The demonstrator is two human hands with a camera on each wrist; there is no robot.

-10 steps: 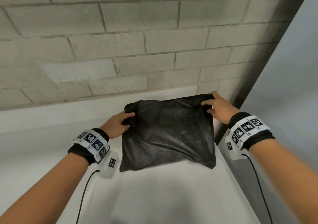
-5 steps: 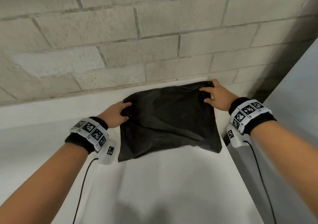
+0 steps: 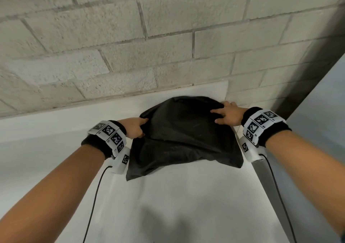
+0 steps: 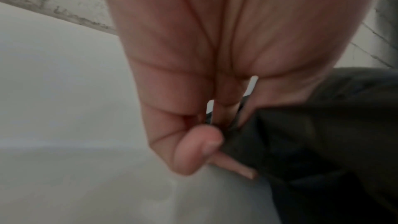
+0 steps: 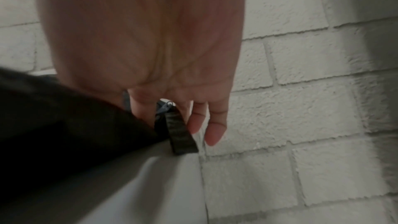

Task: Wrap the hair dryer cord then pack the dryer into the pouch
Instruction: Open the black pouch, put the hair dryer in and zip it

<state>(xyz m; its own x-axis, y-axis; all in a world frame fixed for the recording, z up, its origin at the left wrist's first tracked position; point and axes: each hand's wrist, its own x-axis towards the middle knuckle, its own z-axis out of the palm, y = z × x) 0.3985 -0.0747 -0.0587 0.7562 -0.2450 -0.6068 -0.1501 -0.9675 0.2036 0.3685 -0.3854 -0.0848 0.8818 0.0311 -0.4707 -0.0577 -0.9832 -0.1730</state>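
We are looking down at a black, bulging fabric pouch [image 3: 183, 136] lying in the middle of the head frame on a white table [image 3: 186, 205], close to a pale painted brick wall [image 3: 168, 37] filling the upper half. Our left hand [image 3: 133, 128] is pinching the pouch's left edge, thumb on top and fingers curled into the cloth; the left wrist view shows the same grip. Our right hand [image 3: 226, 114] is holding the upper right corner, fingers spread on top and bending over the edge. In the right wrist view a short black strap tab [image 5: 180, 134] is hanging at that corner between the fingers [image 5: 213, 125].
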